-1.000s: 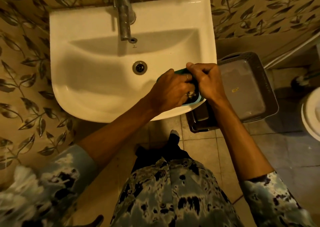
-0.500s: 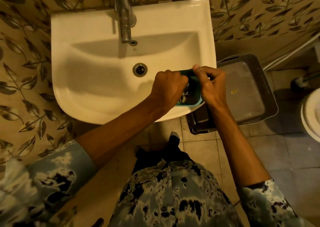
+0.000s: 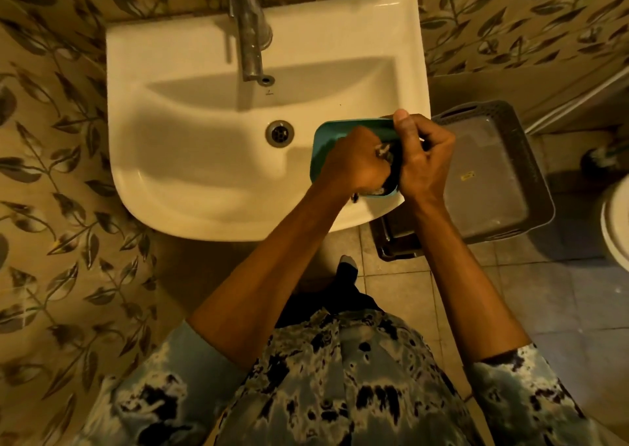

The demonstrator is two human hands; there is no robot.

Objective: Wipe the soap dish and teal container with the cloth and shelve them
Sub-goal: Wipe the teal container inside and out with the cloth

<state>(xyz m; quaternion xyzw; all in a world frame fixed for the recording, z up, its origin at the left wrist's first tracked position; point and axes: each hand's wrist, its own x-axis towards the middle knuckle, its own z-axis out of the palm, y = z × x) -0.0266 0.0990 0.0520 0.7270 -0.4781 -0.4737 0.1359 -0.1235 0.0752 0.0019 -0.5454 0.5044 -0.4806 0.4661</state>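
Observation:
A teal container (image 3: pixel 325 142) is held over the right side of the white sink (image 3: pixel 204 159), its open side facing up. My right hand (image 3: pixel 420 159) grips its right rim, thumb on the far edge. My left hand (image 3: pixel 357 163) is curled inside the container and holds a dark patterned cloth (image 3: pixel 384 151), of which only small bits show between the hands. No soap dish can be made out.
A metal tap (image 3: pixel 250 40) juts over the basin, with the drain (image 3: pixel 279 133) below it. A grey plastic basket (image 3: pixel 510 173) stands on the tiled floor right of the sink, over a darker tray (image 3: pixel 394 238). A white toilet rim (image 3: pixel 616 227) shows at the right edge.
The container's left side has come into view, and my left hand has shifted inside it with the cloth. My right hand has kept its grip on the rim.

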